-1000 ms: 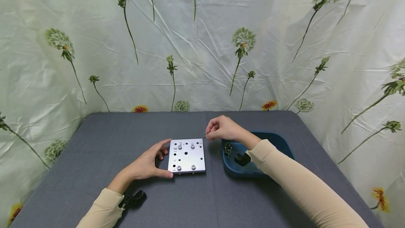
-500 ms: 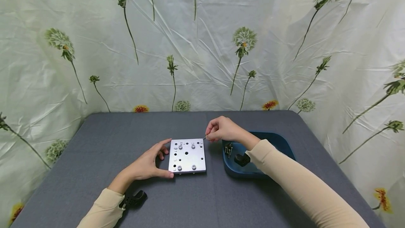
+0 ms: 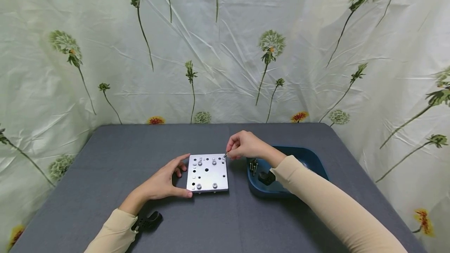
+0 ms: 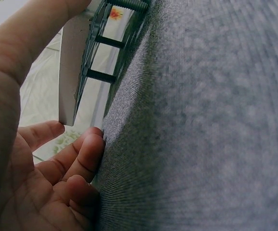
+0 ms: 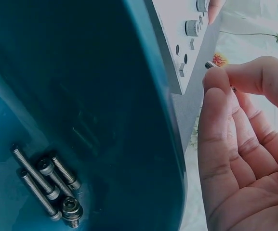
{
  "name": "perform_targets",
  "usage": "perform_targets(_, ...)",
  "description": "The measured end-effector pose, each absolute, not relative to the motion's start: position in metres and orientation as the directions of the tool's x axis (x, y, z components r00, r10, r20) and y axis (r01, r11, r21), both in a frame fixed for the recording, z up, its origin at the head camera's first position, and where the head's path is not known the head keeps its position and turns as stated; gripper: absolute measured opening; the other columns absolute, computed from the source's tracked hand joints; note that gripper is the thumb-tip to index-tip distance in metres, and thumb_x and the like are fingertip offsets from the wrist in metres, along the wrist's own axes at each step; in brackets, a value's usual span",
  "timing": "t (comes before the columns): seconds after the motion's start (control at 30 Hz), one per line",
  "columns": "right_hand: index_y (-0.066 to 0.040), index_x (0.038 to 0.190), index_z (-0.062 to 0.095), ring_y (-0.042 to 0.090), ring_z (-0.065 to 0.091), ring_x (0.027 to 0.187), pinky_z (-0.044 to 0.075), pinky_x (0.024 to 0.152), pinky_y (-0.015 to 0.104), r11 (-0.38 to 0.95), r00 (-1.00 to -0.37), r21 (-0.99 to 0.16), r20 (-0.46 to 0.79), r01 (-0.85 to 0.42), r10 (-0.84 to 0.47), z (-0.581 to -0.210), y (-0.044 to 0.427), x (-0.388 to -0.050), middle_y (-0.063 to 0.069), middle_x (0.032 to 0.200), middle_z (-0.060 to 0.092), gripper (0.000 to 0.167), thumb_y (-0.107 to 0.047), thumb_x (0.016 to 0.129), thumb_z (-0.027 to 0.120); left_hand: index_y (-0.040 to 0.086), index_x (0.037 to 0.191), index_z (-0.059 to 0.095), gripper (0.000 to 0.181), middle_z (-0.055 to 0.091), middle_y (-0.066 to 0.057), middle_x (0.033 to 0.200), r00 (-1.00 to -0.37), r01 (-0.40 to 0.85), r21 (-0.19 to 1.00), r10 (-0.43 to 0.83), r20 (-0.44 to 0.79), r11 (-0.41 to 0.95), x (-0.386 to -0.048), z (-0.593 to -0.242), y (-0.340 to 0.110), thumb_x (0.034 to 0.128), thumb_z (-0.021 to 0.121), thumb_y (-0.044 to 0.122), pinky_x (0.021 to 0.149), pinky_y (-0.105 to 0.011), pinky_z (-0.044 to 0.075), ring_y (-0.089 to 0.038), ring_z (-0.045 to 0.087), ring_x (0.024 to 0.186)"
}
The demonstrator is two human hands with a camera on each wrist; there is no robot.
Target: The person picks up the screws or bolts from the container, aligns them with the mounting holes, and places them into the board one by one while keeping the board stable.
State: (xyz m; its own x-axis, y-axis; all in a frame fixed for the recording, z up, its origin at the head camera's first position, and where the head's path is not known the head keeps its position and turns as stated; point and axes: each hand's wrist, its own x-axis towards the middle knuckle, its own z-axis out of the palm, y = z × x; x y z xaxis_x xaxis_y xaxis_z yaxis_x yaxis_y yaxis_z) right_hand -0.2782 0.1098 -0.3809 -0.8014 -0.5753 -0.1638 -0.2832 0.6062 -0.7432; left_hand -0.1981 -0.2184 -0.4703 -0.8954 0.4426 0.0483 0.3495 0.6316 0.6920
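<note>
A square silver metal plate [image 3: 207, 177] lies level on the table, with several socket-head screws [image 3: 214, 162] set in its holes. Their threaded shanks [image 4: 101, 76] stick out below and prop the plate up, as the left wrist view shows. My left hand [image 3: 162, 180] holds the plate by its left side, thumb at the near corner and index finger at the far one, other fingers curled in. Between thumb and index finger my right hand [image 3: 243, 145] pinches a small screw [image 5: 209, 65], its threaded tip poking out by the plate's far right corner. The fingers hide most of that screw.
To the right of the plate stands a blue tray [image 3: 260, 193], partly under my right forearm. Several loose screws [image 5: 47, 180] lie in it. Grey cloth covers the table [image 3: 197, 225], and a flower-print curtain [image 3: 225, 50] hangs behind.
My right hand has moved slightly left and brought the screw from beside the plate's far right corner to over it. The left hand and plate stay in place.
</note>
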Motion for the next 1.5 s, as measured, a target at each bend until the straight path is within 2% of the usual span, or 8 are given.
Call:
perform_targets(0.13,-0.007,0.096,0.077,0.039,0.076,0.084,0.059,0.074,0.034,0.607,-0.794,-0.741,-0.171,-0.286,-0.583,-0.382,0.11,-0.278,0.002,0.078,0.077,0.003,-0.009,0.094,0.079,0.009,0.167,0.033,0.121,0.059,-0.005,0.127,-0.895,0.345,0.699,0.445,0.043,0.626,-0.199,-0.47,-0.217,0.0733,0.1,0.047,0.092,-0.037,0.046,-0.014,0.054,0.104)
perform_targets(0.4,-0.01,0.093,0.077,0.012,0.067,0.065,0.051,0.066,0.025,0.638,-0.788,-0.706,-0.187,-0.307,-0.587,-0.39,0.104,-0.279,-0.002,0.075,0.076,0.004,-0.01,0.093,0.081,0.011,0.167,0.033,0.121,0.059,-0.005,0.127,-0.894,0.348,0.693,0.446,0.043,0.631,-0.2,-0.469,-0.219,0.0728,0.1,0.048,0.092,-0.038,0.045,-0.016,0.054,0.105)
perform_targets(0.57,-0.011,0.091,0.076,0.014,0.068,0.064,0.051,0.064,0.025,0.641,-0.781,-0.692,-0.179,-0.332,-0.598,-0.391,0.1,-0.277,-0.002,0.073,0.075,0.005,-0.01,0.093,0.081,0.011,0.166,0.033,0.121,0.059,-0.005,0.126,-0.896,0.345,0.693,0.442,0.042,0.633,-0.199,-0.469,-0.22,0.0725,0.1,0.047,0.092,-0.039,0.045,-0.016,0.054,0.105)
perform_targets(0.8,-0.011,0.09,0.076,0.028,0.072,0.07,0.051,0.065,0.025,0.646,-0.772,-0.675,-0.176,-0.357,-0.611,-0.392,0.097,-0.275,-0.002,0.073,0.074,0.006,-0.009,0.093,0.081,0.011,0.167,0.033,0.121,0.059,-0.005,0.127,-0.896,0.341,0.697,0.442,0.039,0.631,-0.199,-0.469,-0.219,0.0723,0.1,0.048,0.092,-0.039,0.044,-0.016,0.053,0.105)
perform_targets(1.07,-0.009,0.094,0.079,0.014,0.068,0.066,0.049,0.064,0.024,0.645,-0.784,-0.697,-0.195,-0.312,-0.589,-0.392,0.093,-0.273,-0.001,0.075,0.076,0.003,-0.009,0.093,0.082,0.011,0.167,0.033,0.121,0.058,-0.006,0.127,-0.898,0.332,0.7,0.439,0.03,0.632,-0.198,-0.468,-0.219,0.0726,0.1,0.048,0.091,-0.038,0.044,-0.016,0.053,0.105)
perform_targets(1.17,-0.009,0.095,0.079,0.012,0.069,0.068,0.053,0.067,0.027,0.643,-0.785,-0.709,-0.208,-0.29,-0.584,-0.393,0.092,-0.273,-0.001,0.078,0.077,0.004,-0.009,0.093,0.082,0.011,0.167,0.033,0.121,0.058,-0.006,0.128,-0.899,0.332,0.701,0.438,0.032,0.631,-0.198,-0.468,-0.219,0.0726,0.1,0.048,0.092,-0.039,0.044,-0.016,0.053,0.105)
perform_targets(1.37,-0.008,0.097,0.08,0.008,0.07,0.07,0.062,0.08,0.045,0.637,-0.785,-0.726,-0.225,-0.26,-0.577,-0.394,0.092,-0.274,-0.001,0.08,0.078,0.005,-0.009,0.093,0.082,0.01,0.167,0.033,0.122,0.058,-0.006,0.128,-0.898,0.331,0.707,0.438,0.034,0.625,-0.198,-0.468,-0.219,0.0723,0.1,0.047,0.092,-0.037,0.044,-0.016,0.053,0.106)
perform_targets(1.5,-0.008,0.098,0.08,0.008,0.068,0.069,0.061,0.078,0.045,0.63,-0.783,-0.735,-0.229,-0.25,-0.578,-0.394,0.091,-0.275,-0.001,0.08,0.077,0.005,-0.009,0.093,0.082,0.01,0.167,0.034,0.121,0.058,-0.006,0.128,-0.898,0.333,0.707,0.439,0.036,0.624,-0.198,-0.468,-0.219,0.0722,0.1,0.047,0.092,-0.037,0.044,-0.016,0.053,0.106)
